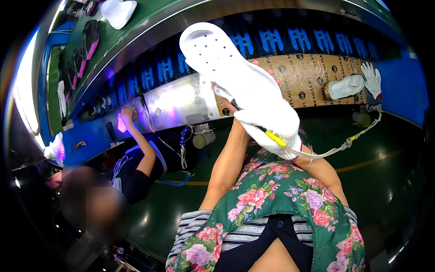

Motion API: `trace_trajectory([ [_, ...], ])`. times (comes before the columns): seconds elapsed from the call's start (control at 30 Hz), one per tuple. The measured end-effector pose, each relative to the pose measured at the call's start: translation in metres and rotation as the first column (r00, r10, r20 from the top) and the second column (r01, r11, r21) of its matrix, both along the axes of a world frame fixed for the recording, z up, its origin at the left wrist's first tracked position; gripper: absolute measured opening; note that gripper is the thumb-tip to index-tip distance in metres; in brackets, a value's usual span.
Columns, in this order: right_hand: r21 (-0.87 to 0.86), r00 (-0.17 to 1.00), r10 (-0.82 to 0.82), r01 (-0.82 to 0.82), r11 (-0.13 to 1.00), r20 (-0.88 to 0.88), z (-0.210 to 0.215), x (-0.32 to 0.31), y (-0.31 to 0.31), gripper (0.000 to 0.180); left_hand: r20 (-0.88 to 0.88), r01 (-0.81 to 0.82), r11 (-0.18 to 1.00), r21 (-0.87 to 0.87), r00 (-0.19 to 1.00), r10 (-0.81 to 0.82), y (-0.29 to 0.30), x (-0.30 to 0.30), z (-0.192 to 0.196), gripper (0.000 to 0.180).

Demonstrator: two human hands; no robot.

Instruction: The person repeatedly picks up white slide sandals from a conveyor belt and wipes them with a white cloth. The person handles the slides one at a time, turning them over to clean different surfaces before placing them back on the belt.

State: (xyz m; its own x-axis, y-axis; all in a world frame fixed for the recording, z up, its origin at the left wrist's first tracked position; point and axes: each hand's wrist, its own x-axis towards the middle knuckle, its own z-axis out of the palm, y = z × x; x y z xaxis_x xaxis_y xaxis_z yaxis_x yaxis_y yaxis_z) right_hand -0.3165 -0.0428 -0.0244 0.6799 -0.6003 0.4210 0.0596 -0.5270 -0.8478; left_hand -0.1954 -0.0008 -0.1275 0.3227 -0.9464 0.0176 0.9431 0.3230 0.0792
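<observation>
A white foam clog (pixel 222 59) with small round holes in its toe is held up in front of me, toe pointing to the far left. My left hand (pixel 229 107) is bare and closed around it from below. Its fingertips show past the clog's right edge. In a white knitted glove, my right hand (pixel 274 127) lies over the clog's near end, closed on a hose-fed hand tool. The tool's yellow fitting (pixel 275 138) sticks out at the glove, joined to a clear hose (pixel 324 154). The glove and clog hide most of the tool.
Printed cardboard (pixel 312 75) covers the bench's right part, holding a grey-white shoe-shaped piece (pixel 346 86) and a white glove (pixel 372 79). Blue racks (pixel 272 41) line the back. At left, a co-worker's hand (pixel 127 117) handles something under purple light. Dark pink-edged shoes (pixel 88 43) lie above.
</observation>
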Motion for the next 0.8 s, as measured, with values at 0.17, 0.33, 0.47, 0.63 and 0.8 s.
trace_trajectory([
  [0.17,0.145,0.995,-0.091,0.095,0.985,-0.03,-0.001,0.001,0.003,0.025,0.108,-0.071,0.994,0.077,0.992,0.063,-0.001,0.001,0.007,0.12],
  [0.33,-0.022,0.999,-0.039,0.04,0.999,0.03,0.009,-0.004,0.007,0.025,0.208,0.106,0.992,-0.071,0.974,-0.089,0.003,0.011,0.0,0.115],
  [0.47,0.376,0.998,-0.057,0.037,0.926,0.042,-0.006,-0.014,0.009,0.024,0.152,-0.052,0.995,0.089,0.988,0.038,0.004,0.011,-0.001,0.115],
  [0.63,-0.067,0.999,0.038,-0.041,0.997,-0.036,0.005,-0.023,0.004,0.018,0.142,0.048,0.998,-0.05,0.989,-0.041,-0.001,0.019,-0.002,0.116],
  [0.8,-0.132,0.998,0.005,-0.013,0.991,-0.059,-0.003,-0.029,0.002,0.02,0.097,-0.035,0.999,0.007,0.995,0.035,-0.004,0.024,-0.002,0.118],
])
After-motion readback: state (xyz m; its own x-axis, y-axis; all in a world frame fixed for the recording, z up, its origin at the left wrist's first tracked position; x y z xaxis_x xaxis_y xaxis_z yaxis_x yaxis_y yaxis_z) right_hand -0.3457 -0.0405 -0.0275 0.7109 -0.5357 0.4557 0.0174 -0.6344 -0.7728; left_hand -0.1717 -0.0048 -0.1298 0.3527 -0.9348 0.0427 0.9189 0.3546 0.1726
